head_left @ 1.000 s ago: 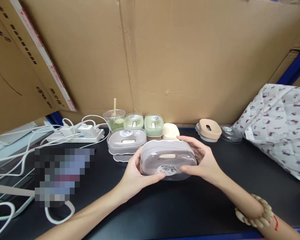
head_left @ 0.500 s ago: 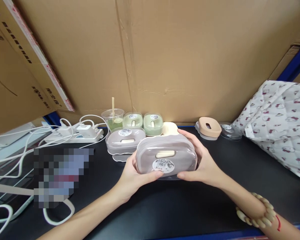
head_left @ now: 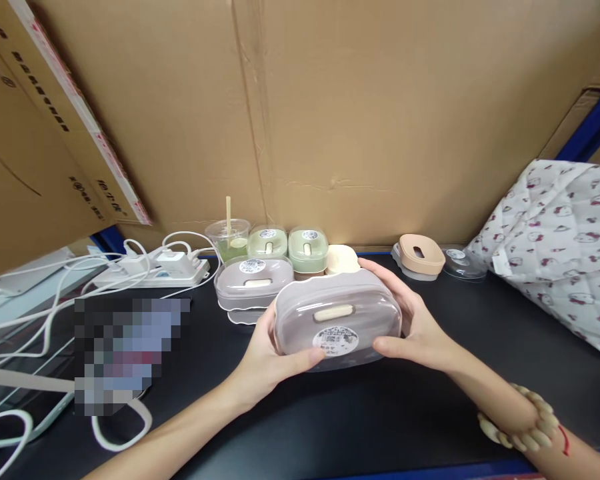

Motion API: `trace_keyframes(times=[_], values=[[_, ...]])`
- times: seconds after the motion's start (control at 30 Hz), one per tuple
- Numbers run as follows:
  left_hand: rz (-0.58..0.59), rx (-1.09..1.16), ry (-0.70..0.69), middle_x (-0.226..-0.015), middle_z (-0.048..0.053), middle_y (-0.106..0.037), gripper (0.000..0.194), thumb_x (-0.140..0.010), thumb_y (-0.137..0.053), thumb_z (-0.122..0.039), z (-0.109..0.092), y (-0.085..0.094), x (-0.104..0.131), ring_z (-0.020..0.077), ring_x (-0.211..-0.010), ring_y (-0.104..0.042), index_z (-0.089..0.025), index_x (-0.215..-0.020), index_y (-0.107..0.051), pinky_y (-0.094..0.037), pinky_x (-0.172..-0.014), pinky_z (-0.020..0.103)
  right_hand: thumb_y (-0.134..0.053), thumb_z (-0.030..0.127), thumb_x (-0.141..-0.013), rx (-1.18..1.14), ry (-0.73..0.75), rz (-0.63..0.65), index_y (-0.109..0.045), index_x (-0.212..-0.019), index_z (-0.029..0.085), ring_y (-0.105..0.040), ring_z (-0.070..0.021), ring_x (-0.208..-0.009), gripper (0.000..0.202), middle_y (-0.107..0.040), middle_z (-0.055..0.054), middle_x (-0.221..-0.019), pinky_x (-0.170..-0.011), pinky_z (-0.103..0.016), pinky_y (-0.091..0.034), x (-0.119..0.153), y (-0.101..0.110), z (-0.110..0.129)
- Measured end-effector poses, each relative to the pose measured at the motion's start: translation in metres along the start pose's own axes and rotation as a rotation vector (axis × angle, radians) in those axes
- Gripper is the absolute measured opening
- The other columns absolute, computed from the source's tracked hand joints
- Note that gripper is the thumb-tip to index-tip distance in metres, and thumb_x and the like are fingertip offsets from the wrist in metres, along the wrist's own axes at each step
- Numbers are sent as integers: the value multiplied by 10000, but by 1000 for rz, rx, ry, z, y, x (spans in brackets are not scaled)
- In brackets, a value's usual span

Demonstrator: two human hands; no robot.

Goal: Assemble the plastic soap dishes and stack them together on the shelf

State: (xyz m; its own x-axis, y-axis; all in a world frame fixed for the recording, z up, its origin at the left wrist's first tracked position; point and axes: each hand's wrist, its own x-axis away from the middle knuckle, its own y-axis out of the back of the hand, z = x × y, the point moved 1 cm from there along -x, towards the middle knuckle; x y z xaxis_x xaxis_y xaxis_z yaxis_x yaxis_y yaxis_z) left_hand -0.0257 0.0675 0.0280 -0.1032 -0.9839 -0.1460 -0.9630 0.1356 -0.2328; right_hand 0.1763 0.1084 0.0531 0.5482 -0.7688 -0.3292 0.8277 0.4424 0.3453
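Observation:
Between my two hands is a grey lidded container (head_left: pixel 300 333) with a clear domed cover, a cream handle and a round printed label. It is tilted so its top faces me. My left hand (head_left: pixel 275 357) grips its left end, the thumb lying on the cover near the label. My right hand (head_left: pixel 410 327) wraps the right end, thumb on the front edge of the cover. Just behind and to the left sits a similar grey container (head_left: pixel 230 283). Two small green containers (head_left: pixel 267 240) and a cream piece (head_left: pixel 343 259) stand farther back.
A clear cup with a straw (head_left: pixel 227 240) stands at the back. On the left are a power strip (head_left: pixel 190 273), white cables and a pixelated object (head_left: pixel 135 353). A peach container (head_left: pixel 420 253), a clear lid (head_left: pixel 464 263) and a patterned quilted bag (head_left: pixel 560 253) are on the right.
The held grey container has moved slightly down and right and turned a little, its right end lower. My right thumb has shifted to the right along the cover. The view has moved slightly.

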Motion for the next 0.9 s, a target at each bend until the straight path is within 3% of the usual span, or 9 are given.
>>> trace_keyframes(times=[0.13, 0.33, 0.6, 0.7, 0.8, 0.9], values=[[-10, -67, -83, -1126, 97, -605, 854, -519, -800, -283, 2, 1, 1, 258, -1050, -568, -191, -1292, -448, -470, -890, 327, -646, 525, -650, 22, -3, 39, -195, -1413, 172, -531, -58, -1104, 953, -360, -112, -1337, -948, -133, -488, 2, 2, 1], [-45, -179, -248, -1045, 68, -616, 653, -530, -783, -240, -5, -1, 5, 216, -960, -593, -188, -1118, -502, -480, -835, 274, -639, 507, -667, -12, 4, 97, -193, -1404, 203, -531, -57, -1114, 914, -350, -98, -1347, -957, -132, -482, 2, 3, 3], [1, 11, 4, -1131, 63, -617, 617, -622, -760, -373, -8, -5, -1, 193, -1036, -576, -182, -1164, -534, -473, -820, 211, -616, 575, -658, -3, -48, -36, -275, -1348, 177, -538, -50, -1063, 867, -386, -99, -1312, -850, -97, -499, 0, -5, -4], [2, 85, 140, -1094, 69, -631, 643, -628, -757, -417, -6, -5, 1, 201, -1037, -575, -178, -1183, -536, -474, -786, 209, -671, 547, -601, 16, -86, 3, -255, -1365, 191, -527, -70, -1077, 940, -363, -95, -1328, -831, -109, -500, 0, -4, -3], [61, 171, 229, -1064, 85, -637, 713, -633, -716, -539, -4, -3, 4, 212, -991, -591, -182, -1218, -519, -483, -765, 245, -665, 553, -602, -70, -200, 53, -304, -1352, 197, -516, -84, -1108, 905, -365, -84, -1327, -870, -123, -495, 0, -3, 2], [197, 197, 195, -1036, 112, -639, 850, -535, -712, -650, -1, -4, 4, 238, -898, -613, -174, -1214, -528, -496, -741, 313, -582, 601, -669, -228, -363, -6, -341, -1337, 242, -503, -81, -1133, 795, -372, -51, -1330, -857, -115, -493, 1, -8, 6]])
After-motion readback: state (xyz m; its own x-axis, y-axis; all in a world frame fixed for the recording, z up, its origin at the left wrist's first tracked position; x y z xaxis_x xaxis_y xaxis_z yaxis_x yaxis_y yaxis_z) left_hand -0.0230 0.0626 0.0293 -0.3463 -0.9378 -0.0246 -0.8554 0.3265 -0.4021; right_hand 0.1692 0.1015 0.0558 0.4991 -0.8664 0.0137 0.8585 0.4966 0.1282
